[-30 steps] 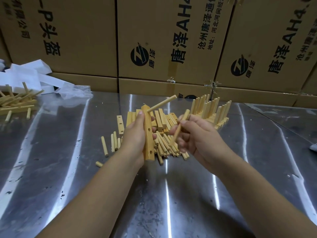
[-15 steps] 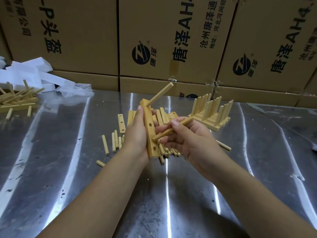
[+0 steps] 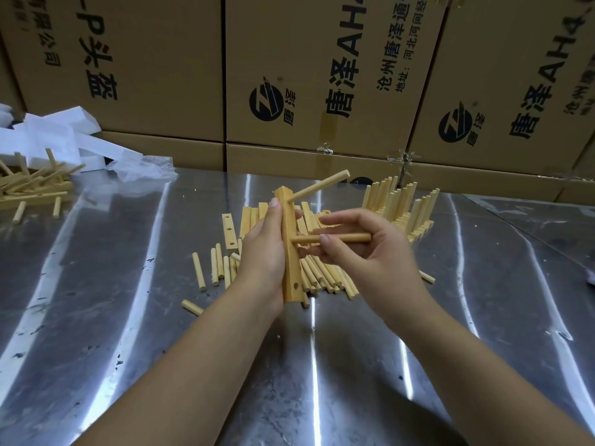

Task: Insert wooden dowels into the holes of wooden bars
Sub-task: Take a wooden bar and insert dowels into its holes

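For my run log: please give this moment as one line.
left hand: holds bar | right hand: pinches dowel at middle hole | top dowel: seated | bottom hole: empty

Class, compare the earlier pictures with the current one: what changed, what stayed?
The right hand swung its dowel from pointing up to level, bringing the tip to the middle of the bar. Unchanged: the left hand holds the bar upright, the top dowel stays seated, the bottom hole empty.

A pale bar (image 3: 291,252) stands near upright in the left hand (image 3: 264,252). One dowel (image 3: 318,187) juts from its top hole; a second dowel (image 3: 341,238), lying level, meets the middle hole; the bottom hole is empty.
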